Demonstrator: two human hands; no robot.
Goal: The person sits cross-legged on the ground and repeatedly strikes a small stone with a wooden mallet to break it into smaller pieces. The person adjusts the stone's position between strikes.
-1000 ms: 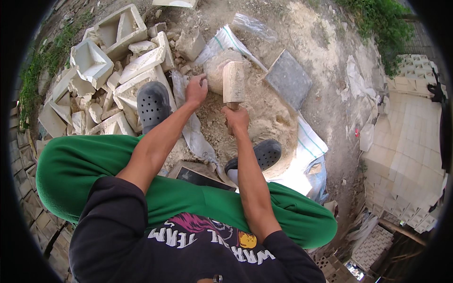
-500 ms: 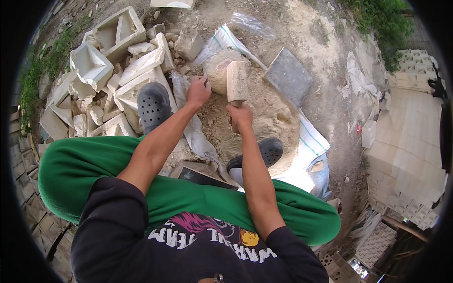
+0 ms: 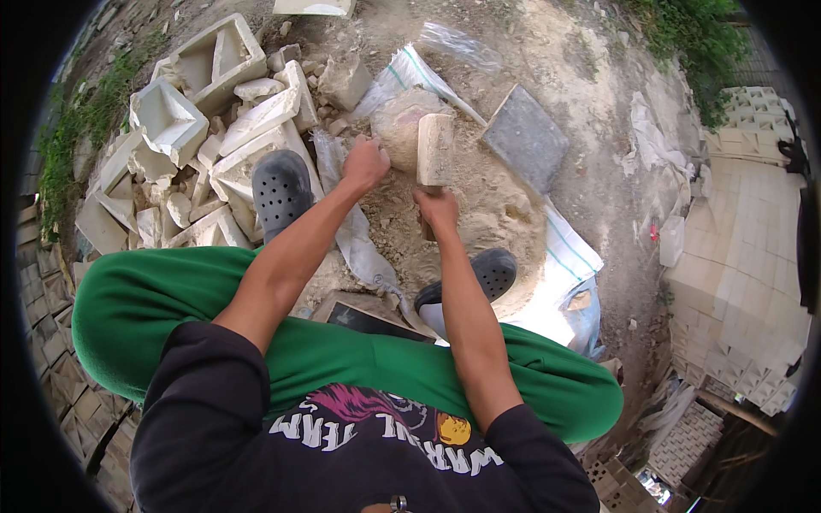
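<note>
1. The right hand (image 3: pixel 437 209) is closed around the handle of a pale, block-headed mallet (image 3: pixel 436 150), gripping just below the head, probably for control over short strokes.
2. The left hand (image 3: pixel 366 162) is partly curled beside the rounded stone (image 3: pixel 398 120), perhaps to steady it; whether it touches the stone or has hold of anything, I cannot tell.
3. The stone lies ahead of both hands, partly behind the mallet head in this view; contact between them cannot be made out.
4. Crumbly powder (image 3: pixel 500 209) surrounds the stone, with a striped white sack (image 3: pixel 571 246) showing at its edges, likely spread to catch it.
5. The left clog (image 3: pixel 282 192) and right clog (image 3: pixel 494 274) stand wide apart, leaving room between.
6. Farther out, a grey slab (image 3: pixel 526 141) lies right, broken pale pieces (image 3: pixel 261 120) heaped left.
</note>
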